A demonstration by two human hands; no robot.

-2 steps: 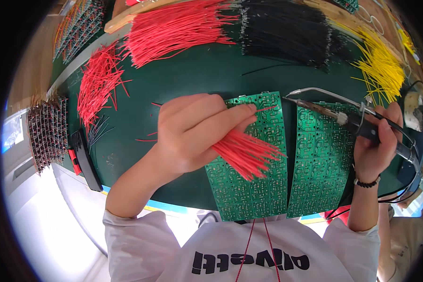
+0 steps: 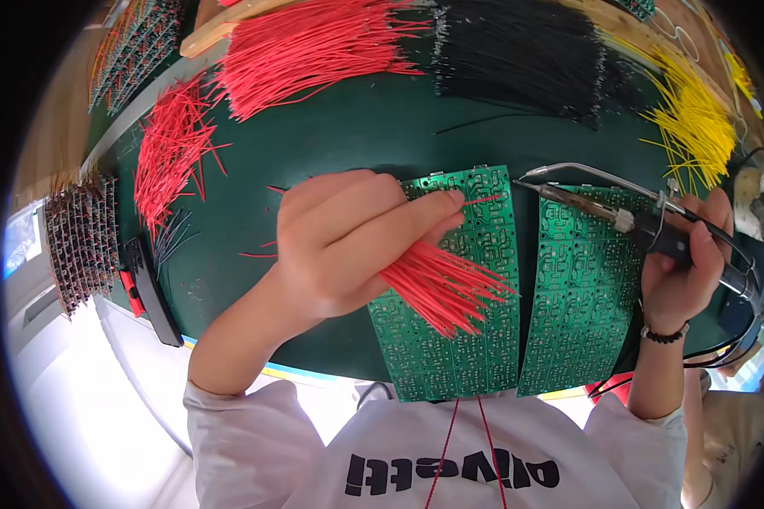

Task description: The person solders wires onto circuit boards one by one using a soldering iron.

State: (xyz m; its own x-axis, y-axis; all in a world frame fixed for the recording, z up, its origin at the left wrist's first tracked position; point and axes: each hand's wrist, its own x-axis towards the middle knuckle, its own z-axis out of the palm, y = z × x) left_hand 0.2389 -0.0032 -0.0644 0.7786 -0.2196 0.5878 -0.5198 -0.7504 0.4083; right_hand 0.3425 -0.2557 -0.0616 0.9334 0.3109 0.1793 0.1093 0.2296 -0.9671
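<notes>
Wire (image 2: 484,201) pinched in my left hand (image 2: 339,242), palmed red bundle (image 2: 446,288) fanning toward four o'clock, I'd steady that end before moving the iron (image 2: 660,237) my right hand (image 2: 681,276)'s gripping at three o'clock.

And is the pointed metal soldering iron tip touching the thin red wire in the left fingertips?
Apart: the head view shows green circuit board between the soldering iron tip and the end of the thin red wire.
</notes>
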